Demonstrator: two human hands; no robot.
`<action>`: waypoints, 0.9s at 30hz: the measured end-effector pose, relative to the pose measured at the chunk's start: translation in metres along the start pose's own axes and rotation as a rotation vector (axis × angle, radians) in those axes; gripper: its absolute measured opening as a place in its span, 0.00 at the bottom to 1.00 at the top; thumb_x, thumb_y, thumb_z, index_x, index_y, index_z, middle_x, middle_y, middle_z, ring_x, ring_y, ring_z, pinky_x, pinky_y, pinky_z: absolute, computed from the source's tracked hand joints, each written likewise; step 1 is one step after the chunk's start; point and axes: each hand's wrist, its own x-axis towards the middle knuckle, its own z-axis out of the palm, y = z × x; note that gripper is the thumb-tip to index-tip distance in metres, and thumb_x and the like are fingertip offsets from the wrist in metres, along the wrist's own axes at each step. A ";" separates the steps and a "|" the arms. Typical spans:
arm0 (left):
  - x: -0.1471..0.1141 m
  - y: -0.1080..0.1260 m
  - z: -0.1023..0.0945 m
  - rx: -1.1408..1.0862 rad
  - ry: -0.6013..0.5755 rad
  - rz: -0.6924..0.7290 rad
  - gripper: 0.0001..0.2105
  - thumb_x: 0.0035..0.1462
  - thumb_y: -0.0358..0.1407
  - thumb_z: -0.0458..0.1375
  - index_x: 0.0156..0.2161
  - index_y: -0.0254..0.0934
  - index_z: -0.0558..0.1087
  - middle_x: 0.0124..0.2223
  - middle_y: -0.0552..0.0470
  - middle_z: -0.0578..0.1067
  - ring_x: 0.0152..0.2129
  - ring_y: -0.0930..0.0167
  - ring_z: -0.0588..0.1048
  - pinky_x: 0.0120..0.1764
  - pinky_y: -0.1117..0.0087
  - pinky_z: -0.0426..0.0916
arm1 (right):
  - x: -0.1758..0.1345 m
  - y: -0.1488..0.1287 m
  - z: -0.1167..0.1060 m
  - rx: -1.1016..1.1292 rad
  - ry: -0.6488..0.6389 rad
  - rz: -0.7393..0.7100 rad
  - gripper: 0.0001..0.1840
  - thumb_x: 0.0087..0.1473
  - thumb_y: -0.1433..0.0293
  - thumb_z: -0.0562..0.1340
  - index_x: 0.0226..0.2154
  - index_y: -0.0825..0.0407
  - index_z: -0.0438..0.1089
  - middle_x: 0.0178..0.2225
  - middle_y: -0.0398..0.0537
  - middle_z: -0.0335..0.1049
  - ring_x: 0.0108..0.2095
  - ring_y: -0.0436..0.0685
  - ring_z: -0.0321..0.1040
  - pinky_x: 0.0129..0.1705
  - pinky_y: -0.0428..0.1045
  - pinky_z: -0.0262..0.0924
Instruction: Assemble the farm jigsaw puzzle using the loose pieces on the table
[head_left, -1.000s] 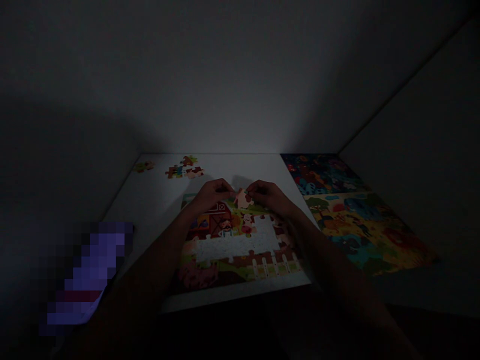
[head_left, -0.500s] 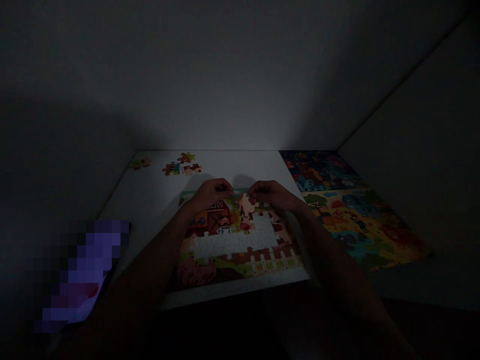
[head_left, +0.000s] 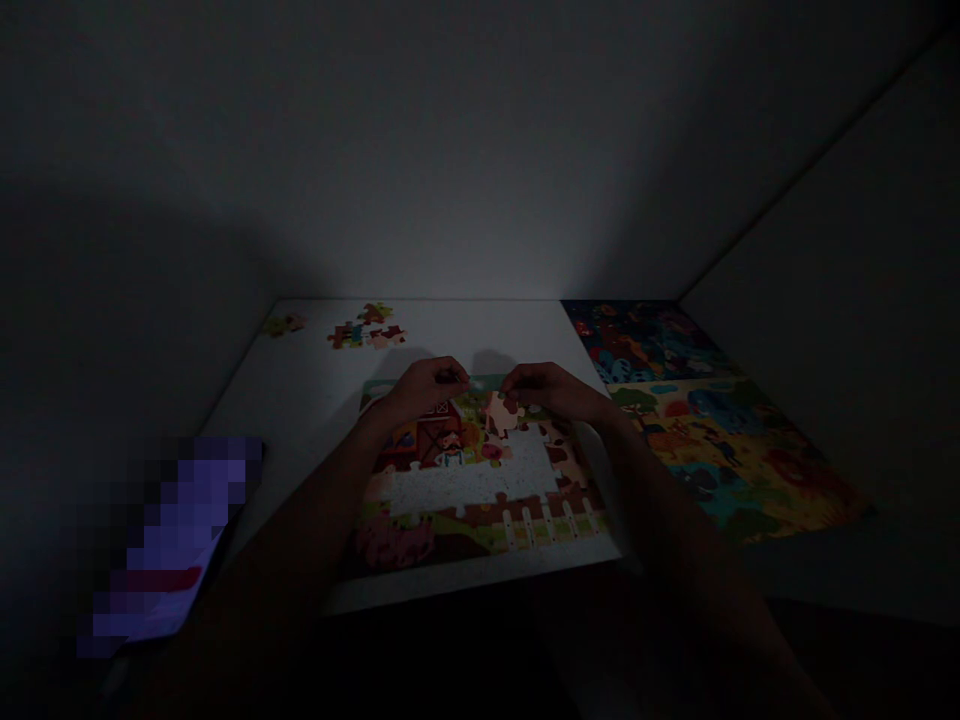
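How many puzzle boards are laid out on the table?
2. The farm puzzle lies unfinished in the middle, under both hands, with a bare patch at its centre. The animal puzzle lies along the table's right side. Dim light may hide others.

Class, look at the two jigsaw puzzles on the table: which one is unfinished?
The farm puzzle under the hands, with the red barn: a bare patch shows in its middle. The animal puzzle to its right looks complete.
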 end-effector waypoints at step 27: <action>0.000 -0.001 0.003 -0.012 0.010 -0.006 0.04 0.49 0.36 0.61 0.31 0.37 0.74 0.31 0.54 0.76 0.30 0.71 0.72 0.38 0.68 0.67 | -0.011 -0.004 -0.013 -0.068 -0.106 0.060 0.10 0.51 0.65 0.64 0.35 0.52 0.75 0.29 0.43 0.75 0.28 0.51 0.69 0.31 0.47 0.63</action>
